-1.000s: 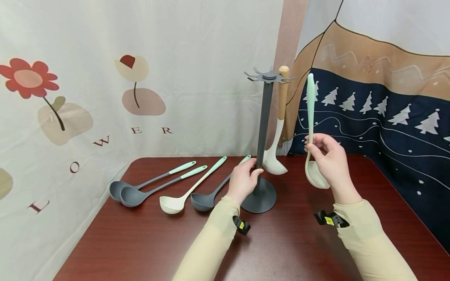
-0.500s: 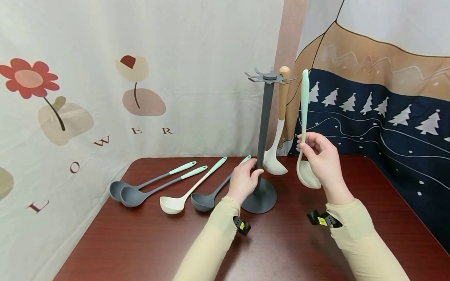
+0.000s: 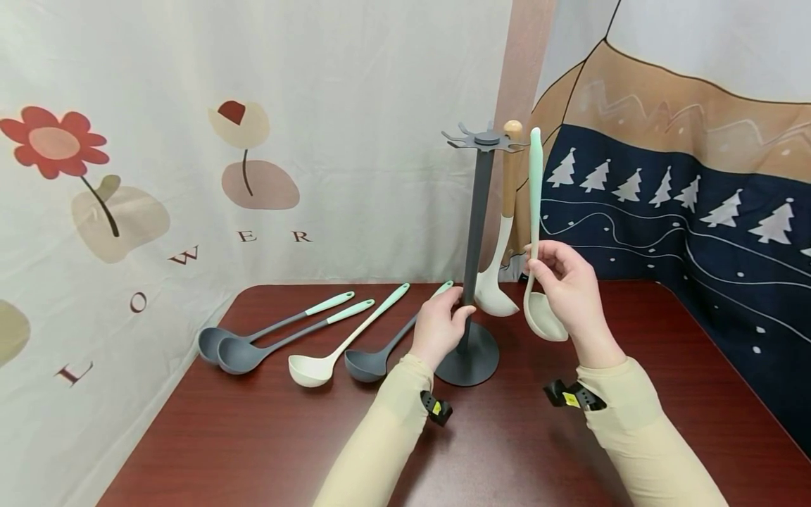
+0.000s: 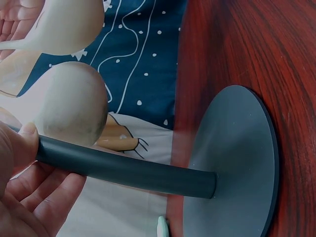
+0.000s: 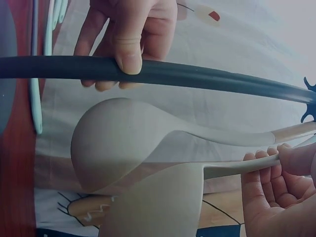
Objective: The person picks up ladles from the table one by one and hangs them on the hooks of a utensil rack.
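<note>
My left hand [image 3: 438, 325] holds the dark grey pole of a utensil stand [image 3: 479, 225] low down, thumb and fingers around it in the right wrist view. My right hand [image 3: 570, 289] pinches a cream ladle [image 3: 536, 179] with a mint handle by its shaft, upright, bowl down, above the table. Its handle top appears beside the right-hand hook tips; whether they touch I cannot tell. On the stand's far right side hangs a white ladle [image 3: 494, 292] with a wooden handle. The two bowls are close together in the right wrist view, the held ladle's bowl [image 5: 158, 202] nearer the camera.
Left of the stand, on the brown table [image 3: 253, 436], lie a cream ladle [image 3: 310, 370] and several grey ladles [image 3: 237, 355], all with mint handles. One grey ladle [image 3: 366, 365] lies partly behind my left hand. Printed cloth [image 3: 380, 141] hangs behind the table.
My right hand has carried the upright cream ladle leftward, closer to the stand and the hanging ladle. The left hand keeps its place on the pole.
</note>
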Demonstrator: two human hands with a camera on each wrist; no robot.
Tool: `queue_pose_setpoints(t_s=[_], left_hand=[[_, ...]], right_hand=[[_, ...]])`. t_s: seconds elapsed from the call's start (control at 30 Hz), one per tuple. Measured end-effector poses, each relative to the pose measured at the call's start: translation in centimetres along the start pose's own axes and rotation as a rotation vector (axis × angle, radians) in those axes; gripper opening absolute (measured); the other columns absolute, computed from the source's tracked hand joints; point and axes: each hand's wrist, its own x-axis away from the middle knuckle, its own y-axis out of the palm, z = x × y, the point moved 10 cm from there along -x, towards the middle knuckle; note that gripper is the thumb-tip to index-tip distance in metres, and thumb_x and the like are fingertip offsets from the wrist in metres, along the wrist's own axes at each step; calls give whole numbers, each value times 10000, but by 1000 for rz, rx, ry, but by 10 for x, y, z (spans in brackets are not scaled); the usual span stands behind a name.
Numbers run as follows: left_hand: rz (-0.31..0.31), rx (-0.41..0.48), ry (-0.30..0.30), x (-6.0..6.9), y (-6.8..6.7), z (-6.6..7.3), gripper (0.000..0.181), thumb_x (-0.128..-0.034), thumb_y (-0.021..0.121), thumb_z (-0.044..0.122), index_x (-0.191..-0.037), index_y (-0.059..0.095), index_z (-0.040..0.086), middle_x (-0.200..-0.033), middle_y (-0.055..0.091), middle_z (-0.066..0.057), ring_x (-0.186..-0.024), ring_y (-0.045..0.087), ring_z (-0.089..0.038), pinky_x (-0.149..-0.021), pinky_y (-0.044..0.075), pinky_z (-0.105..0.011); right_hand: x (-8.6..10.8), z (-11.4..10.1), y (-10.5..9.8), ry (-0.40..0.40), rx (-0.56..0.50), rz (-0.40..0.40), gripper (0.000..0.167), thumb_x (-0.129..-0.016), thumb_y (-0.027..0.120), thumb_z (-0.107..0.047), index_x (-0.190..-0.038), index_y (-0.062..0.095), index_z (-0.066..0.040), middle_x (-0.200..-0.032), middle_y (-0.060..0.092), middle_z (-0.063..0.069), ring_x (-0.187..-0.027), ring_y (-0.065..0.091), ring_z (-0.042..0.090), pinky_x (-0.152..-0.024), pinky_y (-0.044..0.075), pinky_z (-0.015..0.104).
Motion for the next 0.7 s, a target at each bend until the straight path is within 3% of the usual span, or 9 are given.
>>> queue_pose_setpoints(t_s=[0.3, 0.7], left_hand=[[4, -1, 6, 0, 0, 0, 206, -933, 710, 169, -1128, 691, 105, -972, 715, -15, -872, 655, -173, -750, 554, -320], [4, 1, 11, 1, -1, 2, 214, -931, 713, 167, -1133, 695, 99, -988, 720, -21, -886, 663, -178, -760, 559, -326]], right_hand=[[2, 1, 12, 28, -54, -32, 197, -967, 600, 13, -1144, 638, 90, -962, 630, 217, -805, 612, 154, -774, 517, 158], [2, 1, 19, 5, -57, -56, 224, -962, 623, -9, -1169, 636, 76, -1003, 638, 216, -816, 597, 113, -771, 503, 147]])
